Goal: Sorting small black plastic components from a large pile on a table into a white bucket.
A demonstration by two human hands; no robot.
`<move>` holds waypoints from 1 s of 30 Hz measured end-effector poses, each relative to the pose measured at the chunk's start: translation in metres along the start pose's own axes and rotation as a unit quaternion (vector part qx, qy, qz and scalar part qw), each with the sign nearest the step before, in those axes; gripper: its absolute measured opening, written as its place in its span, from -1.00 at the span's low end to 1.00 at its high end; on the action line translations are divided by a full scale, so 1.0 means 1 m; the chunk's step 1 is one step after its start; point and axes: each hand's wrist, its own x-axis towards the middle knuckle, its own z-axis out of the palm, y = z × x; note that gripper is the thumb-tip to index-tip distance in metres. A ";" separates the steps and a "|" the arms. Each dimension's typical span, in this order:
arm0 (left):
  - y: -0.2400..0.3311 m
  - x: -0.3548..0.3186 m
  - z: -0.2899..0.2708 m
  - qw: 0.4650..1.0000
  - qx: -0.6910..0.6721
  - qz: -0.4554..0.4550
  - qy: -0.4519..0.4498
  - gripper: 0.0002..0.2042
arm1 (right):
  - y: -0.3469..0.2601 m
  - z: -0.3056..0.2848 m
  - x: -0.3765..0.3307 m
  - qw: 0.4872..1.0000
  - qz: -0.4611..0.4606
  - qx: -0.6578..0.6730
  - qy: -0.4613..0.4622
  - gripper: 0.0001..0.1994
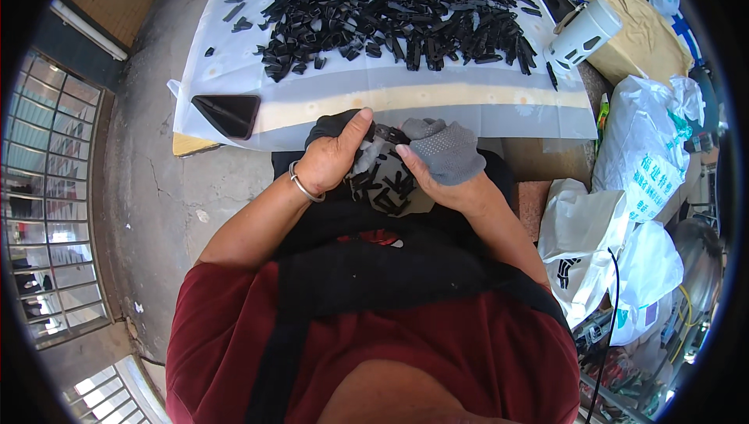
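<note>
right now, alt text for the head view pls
Seen from above, a person's left hand and right hand, partly covered by a grey glove, work small black plastic parts in their lap. Ahead, a white-covered table holds a pile of black parts and a phone.

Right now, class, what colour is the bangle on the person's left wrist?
Silver: the bangle circles the wrist of the left hand, seen best in the head view.

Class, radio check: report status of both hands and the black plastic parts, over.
Left hand bare, thumb up, gripping black plastic parts over the lap. Right hand, partly under a grey dotted glove, on the same bundle. Parts heap on table ahead; nothing between.
</note>
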 end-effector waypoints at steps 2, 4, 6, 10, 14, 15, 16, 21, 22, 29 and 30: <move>0.004 0.001 -0.003 0.996 0.088 0.017 -0.002 -0.53 | -0.002 0.001 0.000 0.999 -0.018 -0.022 0.014 -0.76; 0.013 0.000 -0.003 0.995 0.101 -0.001 -0.002 -0.55 | -0.003 -0.001 -0.002 0.998 -0.037 -0.044 0.025 -0.77; 0.013 0.001 -0.003 0.993 0.115 -0.019 0.001 -0.58 | -0.002 -0.004 -0.004 0.991 -0.067 -0.112 -0.002 -0.76; 0.012 0.004 -0.001 0.982 0.147 0.121 -0.005 -0.60 | -0.001 -0.002 -0.004 0.992 -0.065 -0.107 0.001 -0.77; 0.013 -0.002 0.011 0.962 0.234 0.135 -0.044 -0.64 | -0.005 0.003 -0.004 0.980 -0.096 -0.175 -0.010 -0.78; 0.015 -0.001 0.011 0.965 0.233 0.107 -0.060 -0.64 | -0.003 0.006 -0.003 0.973 -0.120 -0.196 -0.014 -0.77; 0.018 0.000 0.009 0.964 0.234 0.109 -0.062 -0.64 | 0.002 0.010 -0.003 0.973 -0.119 -0.198 -0.012 -0.77; 0.027 0.021 -0.011 0.872 0.470 0.093 -0.098 -0.54 | 0.016 0.006 0.007 0.984 -0.048 -0.107 -0.136 -0.73; 0.024 0.030 -0.018 0.857 0.506 0.096 -0.026 -0.54 | 0.022 0.000 0.013 0.986 -0.026 -0.140 -0.089 -0.72; -0.009 0.113 -0.036 0.764 0.603 0.196 0.120 -0.77 | 0.093 -0.034 0.091 0.906 0.044 -0.420 0.020 -0.73; -0.013 0.117 -0.035 0.756 0.617 0.190 0.113 -0.79 | 0.096 -0.032 0.094 0.897 0.047 -0.438 -0.013 -0.73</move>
